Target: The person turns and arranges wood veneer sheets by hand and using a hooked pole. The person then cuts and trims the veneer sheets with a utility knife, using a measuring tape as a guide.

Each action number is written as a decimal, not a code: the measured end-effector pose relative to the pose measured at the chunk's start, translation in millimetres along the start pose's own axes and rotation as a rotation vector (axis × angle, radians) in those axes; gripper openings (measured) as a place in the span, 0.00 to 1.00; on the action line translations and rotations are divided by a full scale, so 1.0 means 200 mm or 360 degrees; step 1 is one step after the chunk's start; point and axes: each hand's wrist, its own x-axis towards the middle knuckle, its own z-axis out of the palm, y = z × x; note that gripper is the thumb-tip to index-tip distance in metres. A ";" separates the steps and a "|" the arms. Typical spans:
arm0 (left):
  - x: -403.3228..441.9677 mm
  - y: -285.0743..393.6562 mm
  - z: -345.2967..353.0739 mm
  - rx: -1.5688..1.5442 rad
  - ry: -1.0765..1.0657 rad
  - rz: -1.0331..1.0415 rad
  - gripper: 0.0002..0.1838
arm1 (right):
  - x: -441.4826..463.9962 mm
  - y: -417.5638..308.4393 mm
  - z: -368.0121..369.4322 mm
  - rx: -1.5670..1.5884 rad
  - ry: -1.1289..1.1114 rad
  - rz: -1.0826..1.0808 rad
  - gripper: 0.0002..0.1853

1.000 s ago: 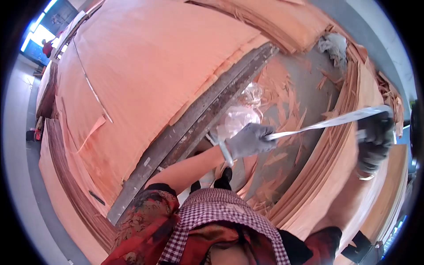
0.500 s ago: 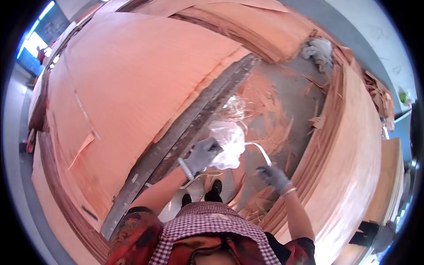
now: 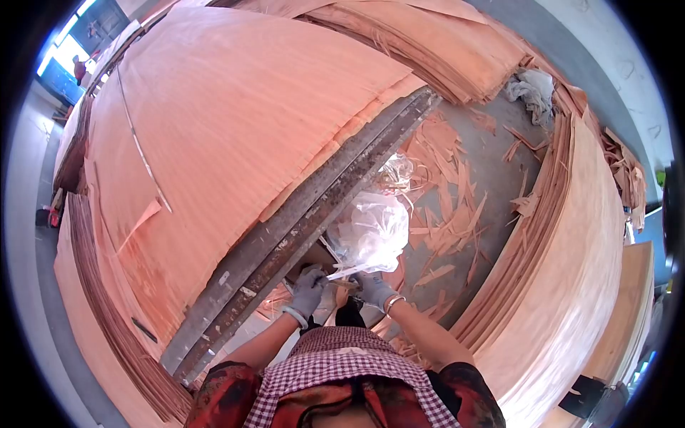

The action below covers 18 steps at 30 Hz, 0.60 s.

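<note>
My left hand [image 3: 307, 292], in a grey glove, is closed at the left end of a narrow white strip [image 3: 342, 272], beside the metal-edged beam. My right hand [image 3: 372, 289], gloved as well, is closed near the strip's other end, a short way to the right. Just beyond both hands sits a translucent white plastic bag [image 3: 371, 228], partly behind the strip. A thin tan piece [image 3: 346, 284] shows between the hands, too small to name. My fingertips are partly hidden.
A wide stack of wood veneer sheets [image 3: 235, 107] lies on the left above a worn beam [image 3: 300, 228]. Another veneer stack [image 3: 549, 257] stands on the right. Torn veneer scraps [image 3: 449, 221] litter the floor. A grey-white plastic bundle [image 3: 531, 93] lies at the back.
My right hand has come left from beside the right stack, bringing the white strip toward my left hand. My left hand has moved down and closer to my body. The view has shifted slightly.
</note>
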 end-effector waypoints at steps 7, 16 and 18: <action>0.02 -0.43 0.03 0.1316 0.0032 0.0218 0.20 | -0.22 -0.17 -0.06 0.0774 -0.0035 -0.0103 0.18; 0.11 -0.40 0.05 0.0761 0.0400 -0.0418 0.17 | -0.33 -0.40 -0.24 0.0873 0.0053 -0.0028 0.14; 0.12 -0.44 0.07 0.0810 0.0417 -0.0352 0.16 | -0.24 -0.45 -0.19 0.0348 0.0214 -0.0192 0.13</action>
